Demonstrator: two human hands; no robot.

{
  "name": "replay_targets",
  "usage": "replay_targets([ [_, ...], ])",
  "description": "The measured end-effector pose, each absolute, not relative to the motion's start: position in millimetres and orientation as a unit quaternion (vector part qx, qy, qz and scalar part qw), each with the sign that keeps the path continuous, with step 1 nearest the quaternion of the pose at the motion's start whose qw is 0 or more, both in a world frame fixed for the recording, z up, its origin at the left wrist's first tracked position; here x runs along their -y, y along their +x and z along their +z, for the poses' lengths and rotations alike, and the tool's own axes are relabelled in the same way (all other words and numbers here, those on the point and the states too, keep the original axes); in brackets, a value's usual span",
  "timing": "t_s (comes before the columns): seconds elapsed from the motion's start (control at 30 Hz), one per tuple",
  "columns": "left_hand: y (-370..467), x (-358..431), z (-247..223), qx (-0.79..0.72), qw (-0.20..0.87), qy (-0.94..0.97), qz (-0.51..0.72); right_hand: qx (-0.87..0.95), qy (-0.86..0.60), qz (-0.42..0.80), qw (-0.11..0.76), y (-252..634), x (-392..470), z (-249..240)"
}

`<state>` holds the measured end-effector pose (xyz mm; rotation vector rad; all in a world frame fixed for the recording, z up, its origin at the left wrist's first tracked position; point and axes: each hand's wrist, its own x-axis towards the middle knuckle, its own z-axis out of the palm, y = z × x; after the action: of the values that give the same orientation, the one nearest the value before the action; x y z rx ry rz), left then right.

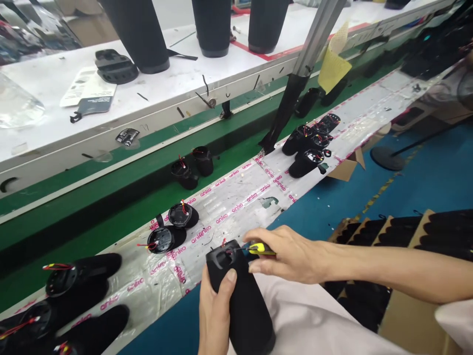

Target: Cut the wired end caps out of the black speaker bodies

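The left hand point(218, 308) is closed around the side of a black cylinder point(253, 315), its thumb near the top end. The right hand point(295, 254) grips a yellow-and-black tool point(261, 248), whose thin shaft reaches to the cylinder's top end, where a red wire point(223, 242) shows. Beyond the cylinder runs a taped ledge point(236, 209), with black cups point(166, 239) to the cylinder's left and more farther off to its right. Past these lie a green belt point(148, 217) and a white table point(177, 81) bearing tall black cylinders point(212, 27).
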<state>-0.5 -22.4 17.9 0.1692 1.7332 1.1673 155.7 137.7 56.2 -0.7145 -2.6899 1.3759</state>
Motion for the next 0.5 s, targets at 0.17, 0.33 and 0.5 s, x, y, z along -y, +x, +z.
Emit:
replay_targets([
  [0.17,5,17,23,-0.739,0.485,0.097,0.458,0.804,-0.319,0.497,0.072,138,-127,45],
  [0.33,10,13,21,-0.773,0.440,0.156,0.430,0.702,-0.388,0.589,0.101,132,-119,23],
  [0.5,7,13,16,-0.749,0.462,0.136,0.454,0.575,-0.400,0.704,0.114,129,-116,8],
])
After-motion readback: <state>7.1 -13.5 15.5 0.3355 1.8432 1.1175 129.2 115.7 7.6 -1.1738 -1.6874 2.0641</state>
